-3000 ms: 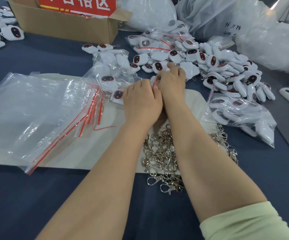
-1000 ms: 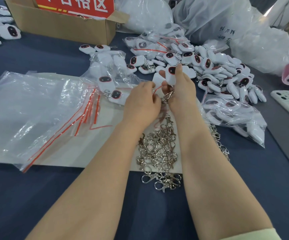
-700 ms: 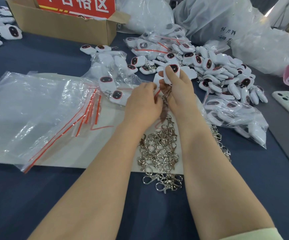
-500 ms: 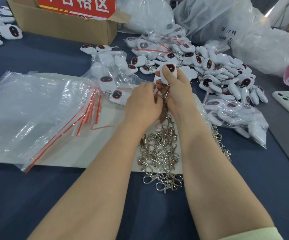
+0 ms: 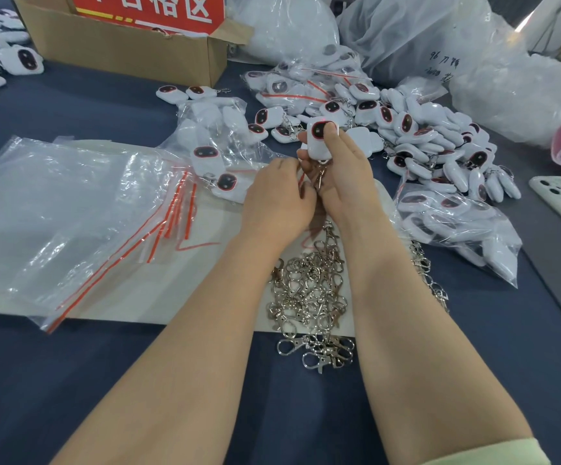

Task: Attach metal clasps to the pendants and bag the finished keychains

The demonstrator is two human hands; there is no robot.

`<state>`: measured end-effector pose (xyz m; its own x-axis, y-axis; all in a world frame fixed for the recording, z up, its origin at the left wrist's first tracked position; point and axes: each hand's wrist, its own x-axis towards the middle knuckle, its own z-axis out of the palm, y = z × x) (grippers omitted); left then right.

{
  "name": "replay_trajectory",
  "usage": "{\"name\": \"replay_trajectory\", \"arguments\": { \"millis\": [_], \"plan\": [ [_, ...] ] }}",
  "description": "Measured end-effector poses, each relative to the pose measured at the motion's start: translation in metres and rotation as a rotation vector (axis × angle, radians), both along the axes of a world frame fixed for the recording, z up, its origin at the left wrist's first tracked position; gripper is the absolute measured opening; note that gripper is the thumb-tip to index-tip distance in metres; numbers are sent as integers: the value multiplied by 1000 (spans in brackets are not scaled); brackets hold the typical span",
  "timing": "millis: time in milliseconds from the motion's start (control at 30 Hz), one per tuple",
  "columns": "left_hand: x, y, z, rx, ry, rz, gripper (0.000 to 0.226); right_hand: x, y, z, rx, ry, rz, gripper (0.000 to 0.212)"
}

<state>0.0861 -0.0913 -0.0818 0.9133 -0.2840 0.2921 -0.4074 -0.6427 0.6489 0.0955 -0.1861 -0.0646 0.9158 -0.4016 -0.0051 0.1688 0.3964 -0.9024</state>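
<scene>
Head view: pendant (image 5: pixel 316 148) in right grip (image 5: pixel 346 177), left grip (image 5: pixel 277 203) unclear, clasps (image 5: pixel 309 290) between forearms.

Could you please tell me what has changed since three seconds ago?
The right hand has taken hold of a white pendant and lifted it upright, a clasp dangling below; the left hand rose alongside, fingers curled beside it. The clasp pile and empty bags stayed put.

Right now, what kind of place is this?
Likely a small assembly-and-packing workbench: heaped white pendants, a pile of loose metal clasps and stacked clear zip bags, all on one dark table.
</scene>
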Motion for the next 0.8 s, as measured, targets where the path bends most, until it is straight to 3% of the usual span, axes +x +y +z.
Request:
{"name": "replay_trajectory", "arguments": {
  "millis": [333, 533, 633, 800],
  "plan": [
    [0, 0, 2, -14, 15, 20, 27, -2, 1, 0, -31, -50, 100, 20],
    [0, 0, 4, -102, 73, 46, 38, -2, -1, 11, -133, 22, 30, 16],
    [2, 0, 6, -193, 95, 94, 37, -6, -6, 27, -300, 126, 32, 13],
    [1, 0, 5, -419, 137, 126, 42, -18, -15, 43, -821, 444, 203, 30]
  ]
}}
